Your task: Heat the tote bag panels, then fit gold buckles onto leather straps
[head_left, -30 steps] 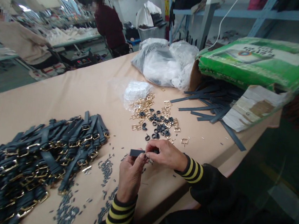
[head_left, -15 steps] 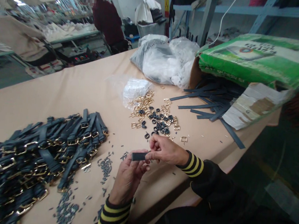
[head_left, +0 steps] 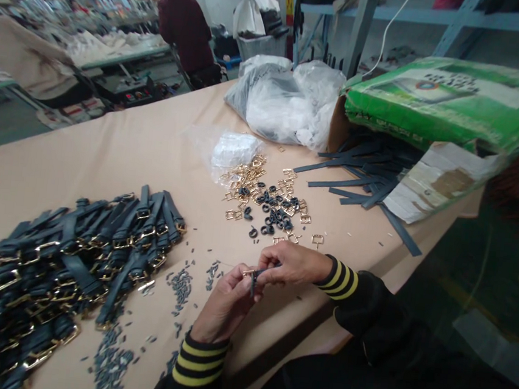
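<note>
Between my two hands is a short dark strap point(head_left: 253, 287) with a bit of gold buckle point(head_left: 248, 273) showing at its top. My left hand point(head_left: 226, 306) pinches the buckle end from the left, thumb and fingers closed. From the right, my right hand point(head_left: 295, 263) grips the same strap, its fingertips close to the left thumb. Fingers hide most of the strap. Just beyond the hands lie dark strap loops point(head_left: 276, 219) and gold buckles point(head_left: 249, 172) in a loose heap. One single gold buckle point(head_left: 317, 240) rests nearer the right wrist.
At the left is a large pile of buckled dark straps point(head_left: 74, 256). Small dark offcuts point(head_left: 113, 358) are scattered beside it. Flat dark strips point(head_left: 357, 182) lie by a green box point(head_left: 452, 103). A clear plastic bag point(head_left: 286, 105) stands at the back; people sit beyond the table.
The strap has turned from lying flat toward me to edge-on, and the gold buckle now shows at my left fingertips. My right hand has shifted slightly down and right.
</note>
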A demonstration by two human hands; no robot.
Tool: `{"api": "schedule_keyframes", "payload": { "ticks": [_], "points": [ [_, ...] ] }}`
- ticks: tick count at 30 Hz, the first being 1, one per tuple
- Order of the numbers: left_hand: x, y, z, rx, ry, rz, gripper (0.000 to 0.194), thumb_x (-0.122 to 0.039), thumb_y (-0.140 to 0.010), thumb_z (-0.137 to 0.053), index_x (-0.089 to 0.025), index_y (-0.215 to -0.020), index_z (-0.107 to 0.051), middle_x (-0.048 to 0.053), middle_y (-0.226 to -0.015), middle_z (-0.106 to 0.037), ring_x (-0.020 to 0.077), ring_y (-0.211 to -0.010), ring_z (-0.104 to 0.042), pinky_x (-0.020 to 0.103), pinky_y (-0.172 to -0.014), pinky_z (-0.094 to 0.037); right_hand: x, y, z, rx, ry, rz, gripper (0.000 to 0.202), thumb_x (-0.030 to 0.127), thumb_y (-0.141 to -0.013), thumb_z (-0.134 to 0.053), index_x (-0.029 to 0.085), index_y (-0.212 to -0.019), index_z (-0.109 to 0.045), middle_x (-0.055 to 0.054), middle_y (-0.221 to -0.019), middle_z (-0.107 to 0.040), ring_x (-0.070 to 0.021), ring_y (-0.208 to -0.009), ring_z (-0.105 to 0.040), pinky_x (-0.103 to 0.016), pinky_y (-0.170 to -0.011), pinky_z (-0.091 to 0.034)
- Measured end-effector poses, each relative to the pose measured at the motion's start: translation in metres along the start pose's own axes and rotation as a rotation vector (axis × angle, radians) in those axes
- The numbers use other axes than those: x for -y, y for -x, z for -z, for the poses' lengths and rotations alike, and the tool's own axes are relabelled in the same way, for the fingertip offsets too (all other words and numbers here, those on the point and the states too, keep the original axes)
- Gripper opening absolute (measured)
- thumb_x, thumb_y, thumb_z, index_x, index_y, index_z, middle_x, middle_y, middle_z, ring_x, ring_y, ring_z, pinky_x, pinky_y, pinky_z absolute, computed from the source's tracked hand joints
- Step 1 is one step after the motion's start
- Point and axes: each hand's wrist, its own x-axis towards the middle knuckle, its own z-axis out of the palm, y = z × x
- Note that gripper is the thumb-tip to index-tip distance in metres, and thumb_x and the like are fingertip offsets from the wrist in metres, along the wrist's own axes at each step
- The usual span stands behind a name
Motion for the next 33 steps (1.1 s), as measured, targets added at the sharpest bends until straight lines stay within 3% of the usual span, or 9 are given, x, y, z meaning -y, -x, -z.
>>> {"api": "schedule_keyframes", "payload": {
  "ticks": [5, 8, 10, 14, 18, 24, 26, 29, 33],
  "points": [
    [0.002, -0.005, 0.008, -0.124, -0.205, -0.154, 0.02, -0.025, -0.067, -0.07, -0.014, -0.07, -0.054, 0.0, -0.07, -0.056, 0.008, -0.065, -0.05, 0.019, -0.064, -0.039, -0.007, 0.005, 0.01, 0.14, -0.119, -0.055, 0.014, 0.021, -0.077, -0.061, 0.011, -0.081, -0.052, 0.002, -0.063, -0.058, -0.0059, -0.047, -0.052, -0.015, -0.043, -0.038],
    [0.008, -0.007, 0.011, -0.181, -0.289, -0.238, 0.018, -0.025, -0.069, -0.068, -0.014, -0.071, -0.053, -0.002, -0.067, -0.054, 0.0073, -0.063, -0.049, 0.019, -0.063, -0.039, -0.01, 0.005, 0.013, 0.107, -0.056, -0.015, 0.023, 0.028, -0.073, -0.067, 0.011, -0.082, -0.055, 0.001, -0.066, -0.061, -0.0052, -0.048, -0.048, -0.015, -0.043, -0.035],
    [0.011, -0.008, 0.013, -0.213, -0.313, -0.267, 0.019, -0.025, -0.069, -0.068, -0.014, -0.071, -0.053, -0.002, -0.066, -0.054, 0.007, -0.062, -0.049, 0.018, -0.061, -0.038, -0.01, 0.004, 0.014, 0.068, 0.005, -0.014, 0.02, 0.03, -0.078, -0.062, 0.011, -0.08, -0.056, 0.0, -0.064, -0.061, -0.005, -0.047, -0.045, -0.015, -0.043, -0.033],
    [0.011, -0.011, 0.013, -0.226, -0.291, -0.221, 0.022, -0.028, -0.069, -0.068, -0.015, -0.075, -0.052, -0.002, -0.065, -0.056, 0.008, -0.061, -0.053, 0.019, -0.061, -0.041, -0.01, 0.004, 0.008, -0.022, 0.233, 0.041, 0.011, 0.02, -0.084, -0.052, 0.012, -0.079, -0.057, 0.001, -0.061, -0.061, -0.0063, -0.047, -0.047, -0.017, -0.047, -0.035],
    [0.004, -0.017, 0.014, -0.082, -0.35, -0.071, 0.027, -0.033, -0.069, -0.067, -0.014, -0.085, -0.057, 0.001, -0.067, -0.059, 0.0106, -0.059, -0.055, 0.022, -0.058, -0.043, -0.008, 0.004, 0.005, -0.121, 0.554, 0.109, 0.007, 0.015, -0.082, -0.053, 0.012, -0.08, -0.06, 0.001, -0.058, -0.059, -0.0091, -0.052, -0.051, -0.019, -0.053, -0.035],
    [0.003, -0.033, 0.025, -0.097, -0.41, -0.136, 0.026, -0.038, -0.074, -0.061, -0.012, -0.073, -0.056, 0.001, -0.058, -0.057, 0.0084, -0.048, -0.049, 0.02, -0.048, -0.039, -0.006, -0.034, 0.023, -0.232, 0.809, 0.157, 0.015, 0.021, -0.085, -0.053, 0.014, -0.082, -0.065, -0.005, -0.075, -0.064, -0.0133, -0.069, -0.057, -0.021, -0.062, -0.038],
    [0.005, -0.035, 0.029, -0.128, -0.381, -0.166, 0.026, -0.038, -0.075, -0.06, -0.013, -0.072, -0.054, -0.001, -0.055, -0.055, 0.0074, -0.045, -0.046, 0.019, -0.045, -0.037, -0.009, -0.054, 0.025, -0.33, 0.98, 0.096, 0.016, 0.019, -0.085, -0.051, 0.014, -0.082, -0.066, -0.008, -0.082, -0.064, -0.0167, -0.075, -0.058, -0.024, -0.063, -0.038],
    [0.007, -0.037, 0.032, -0.159, -0.345, -0.192, 0.025, -0.037, -0.074, -0.06, -0.014, -0.07, -0.052, -0.001, -0.053, -0.055, 0.0069, -0.043, -0.045, 0.018, -0.043, -0.036, -0.014, -0.075, 0.024, -0.335, 1.128, 0.016, 0.017, 0.014, -0.082, -0.05, 0.012, -0.078, -0.066, -0.012, -0.082, -0.062, -0.0197, -0.075, -0.058, -0.025, -0.059, -0.038],
    [0.008, -0.037, 0.035, -0.211, -0.358, -0.231, 0.025, -0.038, -0.075, -0.059, -0.014, -0.071, -0.052, -0.002, -0.055, -0.056, 0.0065, -0.043, -0.046, 0.018, -0.041, -0.036, -0.006, -0.073, 0.026, -0.378, 1.115, 0.023, 0.014, 0.015, -0.082, -0.05, 0.013, -0.079, -0.064, -0.012, -0.089, -0.06, -0.0201, -0.08, -0.056, -0.025, -0.061, -0.039]
  ]
}}
